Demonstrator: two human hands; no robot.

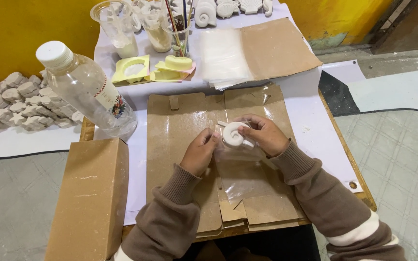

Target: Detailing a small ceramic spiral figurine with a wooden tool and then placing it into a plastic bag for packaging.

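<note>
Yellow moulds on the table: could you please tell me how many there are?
2. One open yellow mould lies behind the bottle; a second yellow mould, with a white cast on it, lies just right of it. Others may be hidden.

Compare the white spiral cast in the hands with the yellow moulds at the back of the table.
The white spiral cast is held between the left hand and right hand against a clear plastic bag; the yellow moulds lie on the table, untouched. The cast is plain white; the moulds are pale yellow, one with a white filling. The cast is a coil; the moulds are squarish blocks.
</note>
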